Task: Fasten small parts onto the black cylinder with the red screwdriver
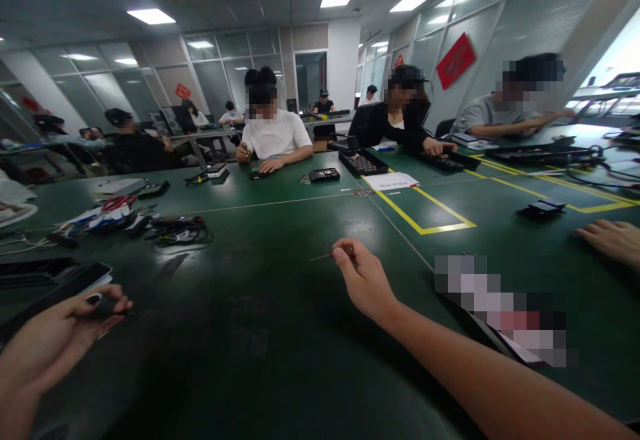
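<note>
My right hand is closed around the reddish handle of a small screwdriver, whose thin metal shaft points left above the green table. At the lower left, my left hand grips a small dark rounded object between thumb and fingers; its kind I cannot make out. Just beyond that hand lies a black tray or case with a pale edge. The two hands are well apart, with bare green surface between them.
At the left are red-handled pliers among other tools, and a bundle of black cables. Several people sit across the table with black trays. Yellow tape marks the surface. Another person's hand rests at the right edge.
</note>
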Motion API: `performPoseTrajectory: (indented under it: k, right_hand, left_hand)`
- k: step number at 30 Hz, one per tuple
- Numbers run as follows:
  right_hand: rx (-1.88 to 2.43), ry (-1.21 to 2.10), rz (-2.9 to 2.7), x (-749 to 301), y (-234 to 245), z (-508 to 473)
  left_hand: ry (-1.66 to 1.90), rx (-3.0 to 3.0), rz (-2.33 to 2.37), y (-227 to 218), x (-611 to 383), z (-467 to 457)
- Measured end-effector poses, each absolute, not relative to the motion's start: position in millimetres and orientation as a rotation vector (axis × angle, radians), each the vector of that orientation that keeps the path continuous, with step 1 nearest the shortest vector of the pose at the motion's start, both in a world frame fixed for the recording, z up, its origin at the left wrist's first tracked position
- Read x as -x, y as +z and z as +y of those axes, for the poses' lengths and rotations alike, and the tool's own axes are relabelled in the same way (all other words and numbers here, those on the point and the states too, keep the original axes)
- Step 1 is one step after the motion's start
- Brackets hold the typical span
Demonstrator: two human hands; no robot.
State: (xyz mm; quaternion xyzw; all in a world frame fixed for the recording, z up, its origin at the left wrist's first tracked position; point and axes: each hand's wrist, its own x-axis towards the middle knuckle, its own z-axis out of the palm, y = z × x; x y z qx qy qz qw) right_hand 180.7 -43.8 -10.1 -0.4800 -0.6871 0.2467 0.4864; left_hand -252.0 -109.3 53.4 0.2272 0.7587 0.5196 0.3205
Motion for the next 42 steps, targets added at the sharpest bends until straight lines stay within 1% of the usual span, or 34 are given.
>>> performPoseTrajectory:
  k: [1,3,8,13,16,20,26,32,42]
  right_hand:
    - [1.174,0.604,-1.669,-180.6,-10.0,-43.8]
    - [1.183,0.613,-1.662,-180.3,-10.4,-43.5]
    - [1.196,0.614,-1.656,-180.7,-10.4,-41.8]
    - [1.242,0.598,-1.693,-183.1,-6.6,-40.5]
    - [1.265,0.592,-1.685,-184.2,-5.1,-40.3]
    - [1.272,0.585,-1.655,-184.6,-4.4,-39.6]
    - [1.245,0.647,-1.566,-185.3,-7.4,-36.9]
    - [1.144,0.678,-1.429,-184.7,-12.5,-34.2]
    - [1.201,0.687,-1.465,-182.7,-14.9,-32.7]
  left_hand:
    - [1.372,-0.54,1.921,54.0,244.2,-103.4]
    - [1.341,-0.607,1.816,55.1,226.3,-89.7]
    - [1.13,-1.172,1.513,48.4,170.9,-46.5]
    - [0.992,-1.628,1.549,28.8,98.2,-6.7]
    - [0.906,-1.793,1.606,12.5,57.1,7.1]
    - [0.848,-1.994,1.556,-12.5,19.7,12.0]
    - [0.851,-2.244,1.447,-39.7,9.6,7.9]
    - [0.893,-2.178,1.441,-39.0,13.6,4.2]
    - [0.923,-2.218,1.344,-45.6,17.1,7.3]
